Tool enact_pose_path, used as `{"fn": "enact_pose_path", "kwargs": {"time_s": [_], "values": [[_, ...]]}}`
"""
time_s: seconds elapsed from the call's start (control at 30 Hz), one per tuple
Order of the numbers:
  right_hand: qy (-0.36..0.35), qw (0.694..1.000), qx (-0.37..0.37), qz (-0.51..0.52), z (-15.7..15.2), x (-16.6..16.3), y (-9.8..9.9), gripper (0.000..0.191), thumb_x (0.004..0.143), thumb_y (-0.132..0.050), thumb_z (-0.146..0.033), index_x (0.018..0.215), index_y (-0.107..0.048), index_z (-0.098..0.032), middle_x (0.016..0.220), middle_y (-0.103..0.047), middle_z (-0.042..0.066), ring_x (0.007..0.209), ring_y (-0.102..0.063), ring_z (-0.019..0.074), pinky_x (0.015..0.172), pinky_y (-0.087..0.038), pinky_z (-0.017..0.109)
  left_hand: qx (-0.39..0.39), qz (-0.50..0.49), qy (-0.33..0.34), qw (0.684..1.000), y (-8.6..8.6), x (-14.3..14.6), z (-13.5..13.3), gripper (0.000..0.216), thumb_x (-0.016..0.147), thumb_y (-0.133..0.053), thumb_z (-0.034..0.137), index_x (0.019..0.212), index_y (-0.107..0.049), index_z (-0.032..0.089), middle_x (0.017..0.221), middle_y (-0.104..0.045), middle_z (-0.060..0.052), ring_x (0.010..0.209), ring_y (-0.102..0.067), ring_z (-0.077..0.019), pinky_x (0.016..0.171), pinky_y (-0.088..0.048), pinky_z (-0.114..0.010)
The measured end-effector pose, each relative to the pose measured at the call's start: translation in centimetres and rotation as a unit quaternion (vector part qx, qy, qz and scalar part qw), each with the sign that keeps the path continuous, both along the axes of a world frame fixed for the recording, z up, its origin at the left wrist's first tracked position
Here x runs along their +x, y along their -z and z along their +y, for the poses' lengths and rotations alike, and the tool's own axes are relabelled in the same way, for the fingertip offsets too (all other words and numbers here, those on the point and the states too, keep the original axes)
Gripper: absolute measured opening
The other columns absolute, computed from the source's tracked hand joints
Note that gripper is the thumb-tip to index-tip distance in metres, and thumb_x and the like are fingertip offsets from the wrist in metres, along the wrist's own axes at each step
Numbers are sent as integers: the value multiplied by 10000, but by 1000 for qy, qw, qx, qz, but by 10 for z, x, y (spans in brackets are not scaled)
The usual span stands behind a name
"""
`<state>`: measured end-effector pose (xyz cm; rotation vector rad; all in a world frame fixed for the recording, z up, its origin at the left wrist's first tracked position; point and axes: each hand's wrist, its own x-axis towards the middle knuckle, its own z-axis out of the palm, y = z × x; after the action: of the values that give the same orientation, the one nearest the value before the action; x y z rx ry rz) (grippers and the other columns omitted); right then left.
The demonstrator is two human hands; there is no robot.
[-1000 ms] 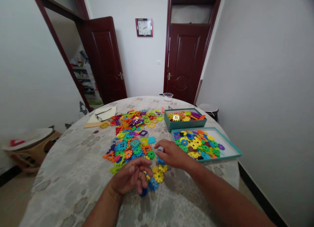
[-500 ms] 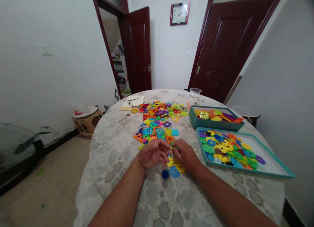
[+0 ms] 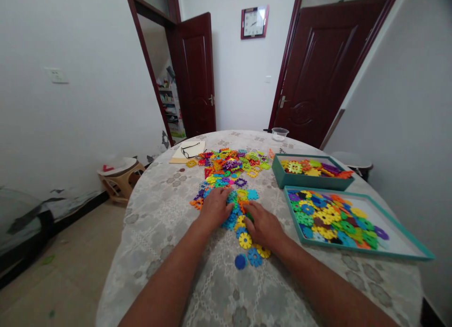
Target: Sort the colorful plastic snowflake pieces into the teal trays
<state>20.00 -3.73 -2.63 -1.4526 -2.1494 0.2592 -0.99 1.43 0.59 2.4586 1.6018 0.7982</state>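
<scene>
Plastic gear pieces lie loose beneath and beyond the fingers of your left hand, its thumb standing apart. Your right hand curls about a green piece; whether its fingers clamp it cannot be told. Rightward of them, a tray and box already contain many pieces; a large heap remains outside. Only numerals on the distant clock are legible; no brands.

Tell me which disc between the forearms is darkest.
The dark blue disc, lying just left of a lighter blue disc; both that neighbour and the yellow discs are visibly paler.
</scene>
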Motion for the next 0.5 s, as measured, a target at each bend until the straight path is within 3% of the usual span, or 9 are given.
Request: {"fn": "enact_pose_path", "kwargs": {"time_s": [0.1, 0.3, 0.5], "values": [[11, 999, -11, -31, -2, -5, -5, 249, 953, -561, -293, 1188, -594, -217, 1256, -634, 132, 1134, -625, 266, 952, -482, 379, 13, 50, -19, 998, 9, 7, -2, 319, 901, -686, 327, 1197, -689, 208, 1214, -656, -127, 1174, -588, -291, 1062, -441, -465], [14, 999, -29, -32, -2, -2, -8, 152, 927, -614, -335, 1028, -574, -229, 1068, -639, 68, 960, -628, 226, 792, -466, 315, 32, 54, 20, 998, 11, 3, -13, 255, 884, -713, 364, 1092, -679, 221, 1156, -657, -110, 1119, -579, -296, 1017, -434, -469], [3, 999, 4, 34, -1, 0, -5, 267, 888, -647, -303, 1144, -613, -234, 1149, -665, 87, 1075, -628, 258, 884, -492, 355, 44, 27, 51, 997, 15, -3, -16, 335, 873, -722, 339, 1181, -651, 229, 1183, -663, -107, 1168, -570, -309, 1054, -430, -489]]}}
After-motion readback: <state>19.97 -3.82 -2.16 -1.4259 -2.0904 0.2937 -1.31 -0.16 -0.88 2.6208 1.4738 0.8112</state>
